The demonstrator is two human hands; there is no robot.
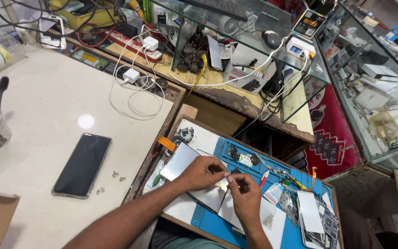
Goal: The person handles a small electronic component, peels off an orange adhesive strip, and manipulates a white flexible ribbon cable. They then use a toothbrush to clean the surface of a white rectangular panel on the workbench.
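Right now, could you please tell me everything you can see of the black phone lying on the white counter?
The black phone is a slim slab with rounded corners and a thin pale rim. It lies flat, glossy dark glass up, screen unlit, tilted diagonally on the white counter. Nothing touches it: both hands work away to its right over the blue mat. A few tiny metal bits lie just beside its right edge, and a round white spot sits above it.

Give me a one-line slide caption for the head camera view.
Left hand and right hand pinch a tiny part together over a blue rubber work mat, black smartphone lying nearby.
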